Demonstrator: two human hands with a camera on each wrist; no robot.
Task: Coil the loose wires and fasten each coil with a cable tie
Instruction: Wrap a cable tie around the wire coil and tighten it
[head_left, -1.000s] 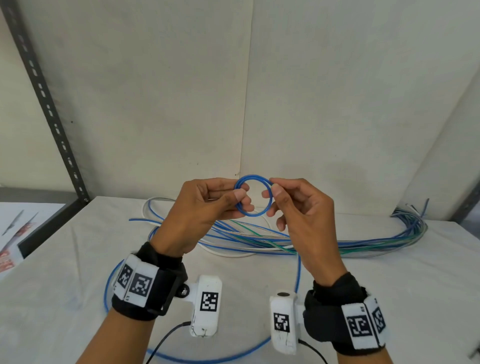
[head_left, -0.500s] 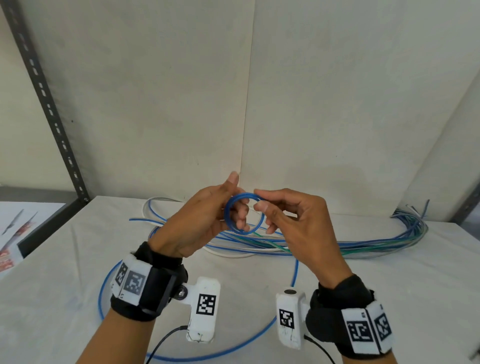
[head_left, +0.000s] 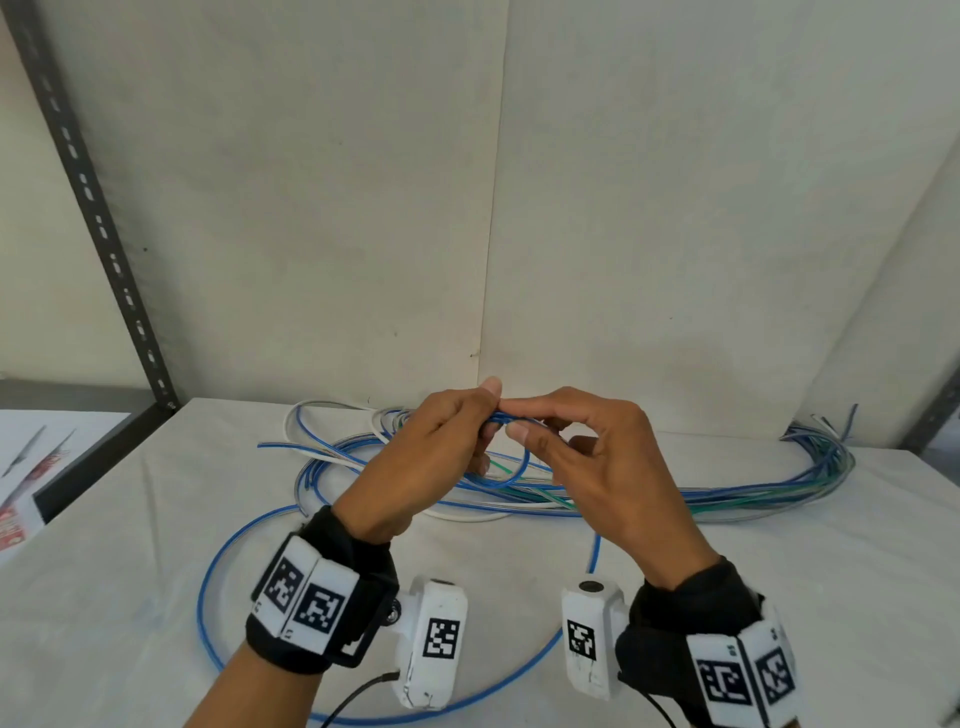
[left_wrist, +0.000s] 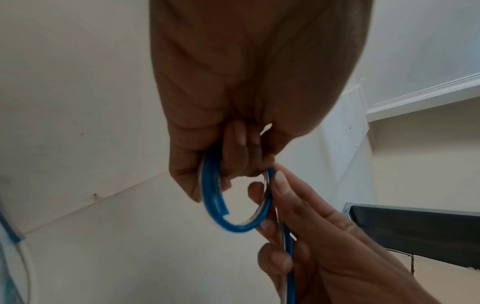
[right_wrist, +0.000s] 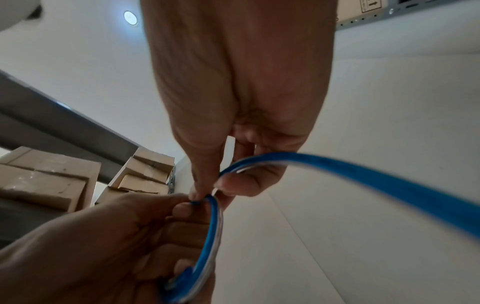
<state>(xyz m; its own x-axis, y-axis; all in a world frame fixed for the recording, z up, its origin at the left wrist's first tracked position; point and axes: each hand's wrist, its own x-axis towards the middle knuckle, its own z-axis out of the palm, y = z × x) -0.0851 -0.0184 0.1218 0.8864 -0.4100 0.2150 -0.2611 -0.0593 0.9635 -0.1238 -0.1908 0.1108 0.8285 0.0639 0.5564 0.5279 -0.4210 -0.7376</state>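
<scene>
Since a second ago you have tipped the small blue plastic-sheathed wire coil (head_left: 501, 447) from facing you to nearly edge-on. Your left hand (head_left: 421, 457) has its grip clamped on the coil's left side, your right hand (head_left: 587, 462) pinches its right. The slack wire (head_left: 596, 553) drops below your right grip onto the white-covered desk (head_left: 156, 571), so that hand feeds.

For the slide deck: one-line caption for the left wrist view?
Left hand holds a small blue wire coil while the right hand feeds the next turn.
</scene>
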